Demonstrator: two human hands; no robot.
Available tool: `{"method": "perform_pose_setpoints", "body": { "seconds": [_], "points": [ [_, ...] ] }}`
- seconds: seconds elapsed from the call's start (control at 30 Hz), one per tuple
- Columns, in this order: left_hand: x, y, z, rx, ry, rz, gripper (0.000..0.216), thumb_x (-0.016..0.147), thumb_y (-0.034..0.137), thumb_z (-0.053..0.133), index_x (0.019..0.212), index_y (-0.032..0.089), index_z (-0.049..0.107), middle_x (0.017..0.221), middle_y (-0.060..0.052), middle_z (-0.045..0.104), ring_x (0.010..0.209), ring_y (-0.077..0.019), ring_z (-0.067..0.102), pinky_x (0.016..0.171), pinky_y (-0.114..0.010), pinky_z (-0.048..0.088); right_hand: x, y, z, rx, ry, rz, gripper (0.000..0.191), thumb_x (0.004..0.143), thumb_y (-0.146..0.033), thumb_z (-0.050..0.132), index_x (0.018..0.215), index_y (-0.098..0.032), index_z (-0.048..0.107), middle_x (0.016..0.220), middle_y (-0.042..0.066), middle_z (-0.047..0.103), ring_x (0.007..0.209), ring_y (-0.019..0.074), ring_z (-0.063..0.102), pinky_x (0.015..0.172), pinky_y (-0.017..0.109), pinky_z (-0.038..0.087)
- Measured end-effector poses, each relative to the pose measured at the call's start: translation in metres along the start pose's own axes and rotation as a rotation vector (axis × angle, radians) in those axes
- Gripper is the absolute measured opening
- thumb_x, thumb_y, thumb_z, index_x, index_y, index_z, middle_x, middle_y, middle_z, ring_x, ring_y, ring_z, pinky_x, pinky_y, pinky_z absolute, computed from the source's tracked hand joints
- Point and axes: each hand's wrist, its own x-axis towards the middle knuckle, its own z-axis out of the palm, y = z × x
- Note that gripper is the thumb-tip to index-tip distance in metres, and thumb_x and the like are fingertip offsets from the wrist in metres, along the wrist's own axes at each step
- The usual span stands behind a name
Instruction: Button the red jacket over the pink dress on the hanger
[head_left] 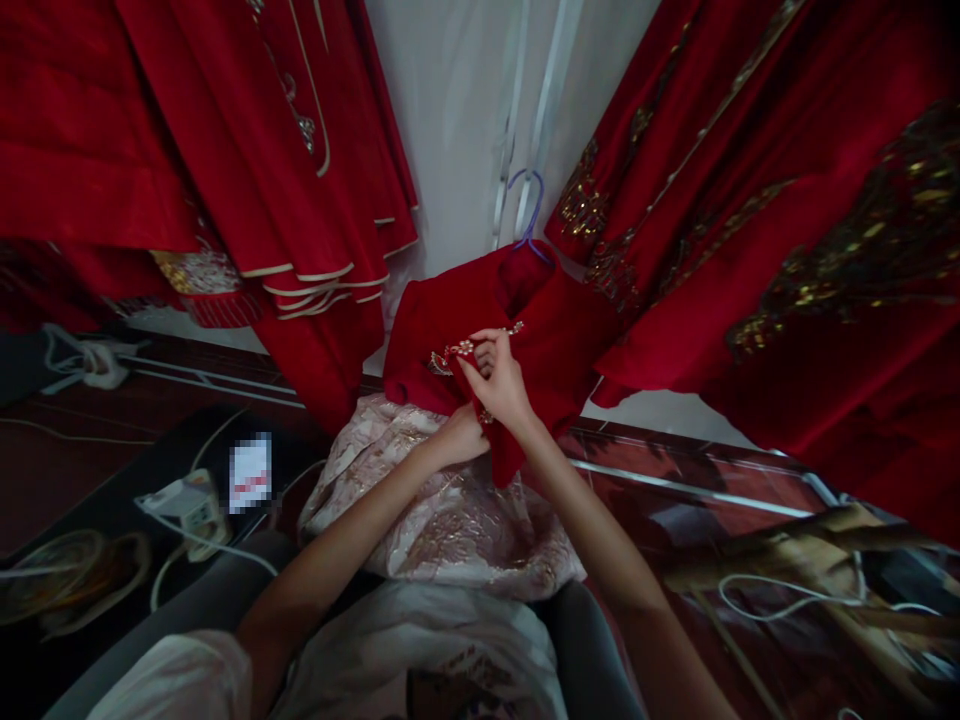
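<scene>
A red garment (442,300) on a purple hanger (536,205) hangs low in front of me, its lower part lying over my lap. Beaded trim (461,348) with small flower-like pieces runs across its front. My right hand (501,378) is closed in a pinch just at the trim; whatever lies between its fingertips is too small to make out. Lower down, my left hand (461,437) grips the edge of the garment, its fingers mostly hidden by the red cloth. Beneath both hands, a pale pink brocade cloth (420,530) with a shiny pattern covers my lap.
Red embroidered garments hang on the left (247,130) and on the right (712,200), close to my hands. A white power strip (196,515) with cables sits on a dark surface at left. Metal rack bars (675,485) run low, near a wooden frame (787,560) with a white cord.
</scene>
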Motion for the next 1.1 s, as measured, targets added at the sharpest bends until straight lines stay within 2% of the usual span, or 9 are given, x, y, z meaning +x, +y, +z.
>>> {"method": "perform_pose_setpoints", "body": {
  "seconds": [0.1, 0.17, 0.23, 0.3, 0.37, 0.53, 0.7, 0.9, 1.1],
  "points": [
    [-0.005, -0.011, -0.021, -0.104, -0.065, 0.036, 0.020, 0.074, 0.008, 0.052, 0.084, 0.017, 0.066, 0.092, -0.006, 0.068, 0.086, -0.0195, 0.062, 0.081, -0.032, 0.053, 0.006, 0.029, 0.011, -0.082, -0.105, 0.002, 0.027, 0.083, -0.023, 0.052, 0.110, -0.023, 0.052, 0.086, 0.001, 0.060, 0.073, 0.0136, 0.058, 0.069, 0.027, 0.050],
    [-0.005, -0.021, -0.038, -0.136, -0.007, 0.029, 0.015, 0.076, 0.012, 0.055, 0.082, 0.018, 0.067, 0.089, -0.005, 0.067, 0.084, -0.0172, 0.062, 0.081, -0.030, 0.052, 0.008, 0.043, 0.012, -0.097, -0.130, 0.023, 0.025, 0.083, -0.021, 0.049, 0.107, -0.022, 0.056, 0.091, 0.002, 0.063, 0.078, 0.0137, 0.059, 0.072, 0.027, 0.051],
    [-0.002, -0.035, -0.052, -0.150, 0.204, -0.060, 0.014, 0.076, 0.013, 0.057, 0.084, 0.018, 0.066, 0.089, -0.004, 0.066, 0.084, -0.0155, 0.062, 0.080, -0.030, 0.052, 0.008, 0.051, 0.011, -0.076, -0.126, 0.054, 0.026, 0.082, -0.020, 0.049, 0.107, -0.021, 0.056, 0.093, 0.003, 0.064, 0.077, 0.0130, 0.060, 0.070, 0.026, 0.051],
    [0.005, -0.053, -0.060, -0.173, 0.486, -0.215, 0.016, 0.073, 0.012, 0.061, 0.087, 0.017, 0.062, 0.090, -0.004, 0.063, 0.079, -0.0134, 0.062, 0.075, -0.028, 0.052, 0.007, 0.052, 0.011, -0.059, -0.111, 0.080, 0.026, 0.080, -0.021, 0.052, 0.106, -0.019, 0.056, 0.089, 0.002, 0.064, 0.072, 0.0118, 0.059, 0.065, 0.024, 0.051],
    [0.013, -0.068, -0.062, -0.235, 0.638, -0.331, 0.023, 0.068, 0.010, 0.064, 0.088, 0.017, 0.057, 0.088, -0.003, 0.061, 0.075, -0.0119, 0.061, 0.071, -0.026, 0.052, 0.005, 0.049, 0.012, -0.065, -0.092, 0.096, 0.026, 0.077, -0.024, 0.058, 0.102, -0.018, 0.057, 0.083, 0.001, 0.064, 0.066, 0.0110, 0.058, 0.062, 0.022, 0.050],
    [0.026, -0.083, -0.058, -0.441, 0.606, -0.328, 0.033, 0.063, 0.006, 0.065, 0.091, 0.017, 0.054, 0.080, 0.000, 0.061, 0.073, -0.0102, 0.061, 0.070, -0.024, 0.051, 0.005, 0.046, 0.017, -0.068, -0.022, 0.091, 0.021, 0.083, -0.037, 0.058, 0.092, -0.018, 0.060, 0.083, 0.003, 0.067, 0.067, 0.0113, 0.061, 0.062, 0.023, 0.052],
    [0.029, -0.083, -0.058, -0.572, 0.654, -0.349, 0.026, 0.061, 0.008, 0.066, 0.086, 0.015, 0.059, 0.079, -0.001, 0.065, 0.071, -0.0103, 0.062, 0.072, -0.025, 0.051, 0.010, 0.050, 0.020, -0.082, -0.067, 0.052, 0.014, 0.086, -0.030, 0.053, 0.089, -0.019, 0.062, 0.088, 0.003, 0.068, 0.071, 0.0109, 0.063, 0.066, 0.023, 0.053],
    [0.028, -0.082, -0.062, -0.685, 0.632, -0.333, 0.026, 0.060, 0.012, 0.071, 0.085, 0.012, 0.066, 0.087, -0.006, 0.071, 0.076, -0.0130, 0.065, 0.082, -0.032, 0.052, 0.009, 0.047, 0.019, -0.075, -0.105, -0.006, 0.009, 0.083, -0.023, 0.052, 0.088, -0.019, 0.059, 0.082, 0.001, 0.065, 0.069, 0.0107, 0.061, 0.066, 0.022, 0.052],
    [0.026, -0.085, -0.062, -0.742, 0.653, -0.329, 0.029, 0.059, 0.017, 0.075, 0.086, 0.012, 0.068, 0.087, -0.007, 0.072, 0.078, -0.0145, 0.066, 0.088, -0.036, 0.052, 0.010, 0.046, 0.021, -0.099, -0.060, 0.052, 0.025, 0.079, -0.022, 0.055, 0.104, -0.019, 0.057, 0.076, 0.000, 0.062, 0.066, 0.0109, 0.060, 0.064, 0.023, 0.052]
  ]
}}
